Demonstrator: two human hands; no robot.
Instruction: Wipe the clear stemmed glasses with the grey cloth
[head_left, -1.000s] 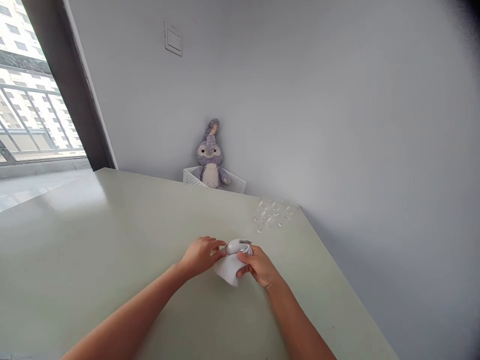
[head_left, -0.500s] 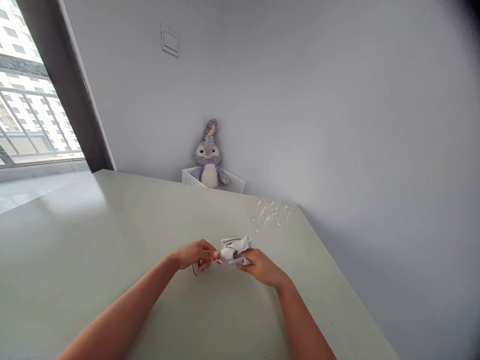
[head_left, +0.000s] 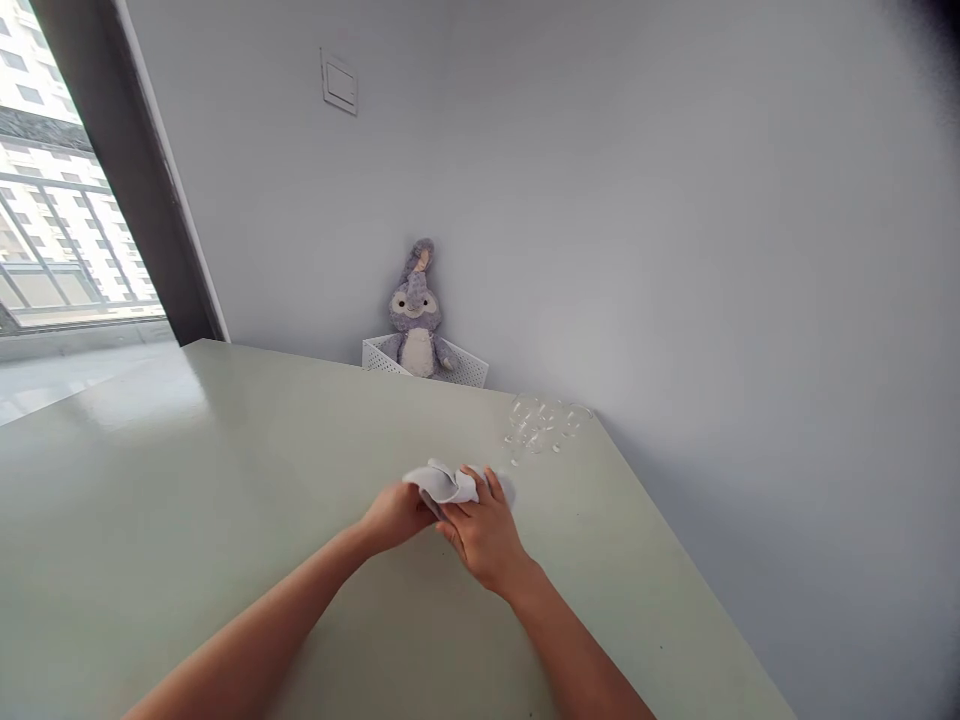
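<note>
Table [head_left: 225,480]: I see a big, pale green, shiny top.
Clear glass things [head_left: 531,428]: I see them bunched near the far right corner.

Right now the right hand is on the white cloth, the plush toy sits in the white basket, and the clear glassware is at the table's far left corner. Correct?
Wrong corner: the head view shows the clear glassware at the table's far right corner. The right hand is on the white cloth, and the plush toy sits in the white basket.
</note>
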